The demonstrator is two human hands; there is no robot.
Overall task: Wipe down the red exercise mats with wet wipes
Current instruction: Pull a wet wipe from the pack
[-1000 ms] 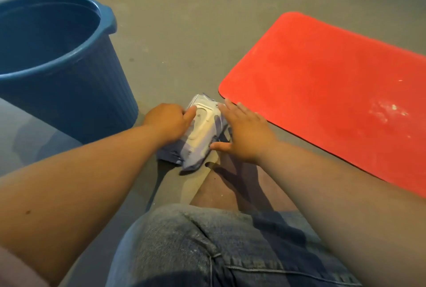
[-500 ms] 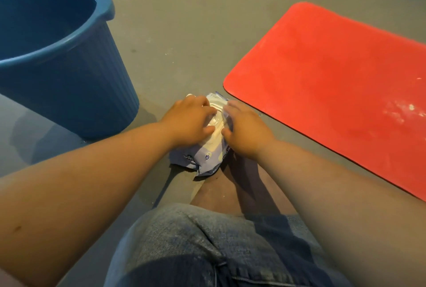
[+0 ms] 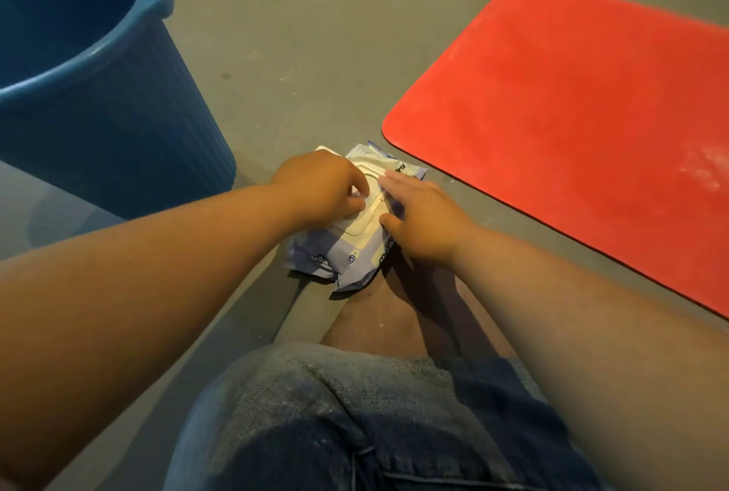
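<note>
A lilac and white pack of wet wipes point(image 3: 347, 254) lies on the grey floor in front of my knee. My left hand point(image 3: 321, 185) sits on the pack's left side, its fingers curled and pinching at the white lid flap. Along the pack's right edge my right hand point(image 3: 420, 216) holds it, thumb against the side and fingers laid over the top. A red exercise mat point(image 3: 572, 116) lies flat on the floor to the right, with pale dusty smears near its right end. No wipe shows outside the pack.
A tall dark blue ribbed plastic bucket point(image 3: 98, 104) stands at the left, close to my left arm. Bare grey floor point(image 3: 300, 37) stretches between bucket and mat. My denim-clad knee point(image 3: 355, 419) fills the bottom centre.
My left hand moved from the pack's left side onto its lid and now pinches there. My right hand's fingers have spread over the pack's right edge.
</note>
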